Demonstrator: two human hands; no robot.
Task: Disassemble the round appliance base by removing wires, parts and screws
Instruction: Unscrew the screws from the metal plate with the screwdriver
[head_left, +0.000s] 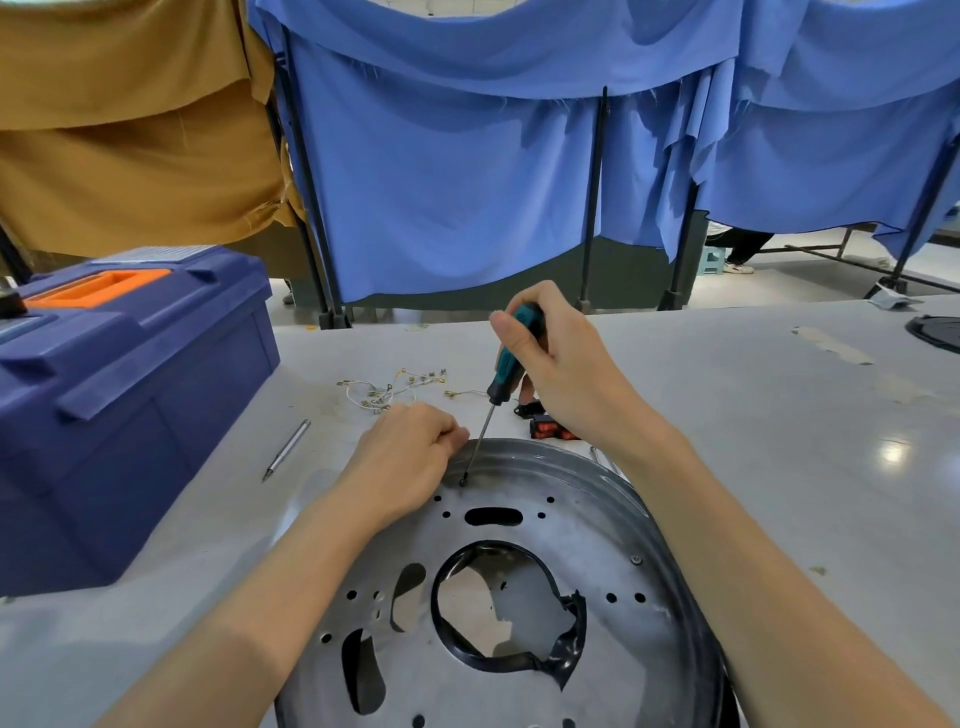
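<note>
The round metal appliance base (582, 525) lies flat on the table in front of me, with a large torn-edged centre hole and several small holes. My right hand (561, 364) grips a teal-and-black screwdriver (511, 358) held steeply, its tip on a dark screw (463, 482) near the base's far rim. My left hand (410, 457) is closed on the base's far-left rim beside that screw. Another screw (636, 559) sits on the right side of the plate. Removed white wires with terminals (387, 389) lie on the table beyond the base.
A blue toolbox with an orange handle (119, 395) stands at the left. A loose metal bit (287, 449) lies between it and the base. Black-and-red parts (545, 423) sit behind the base. Blue and tan cloth screens hang behind the table. A dark round object (935, 332) is at the far right.
</note>
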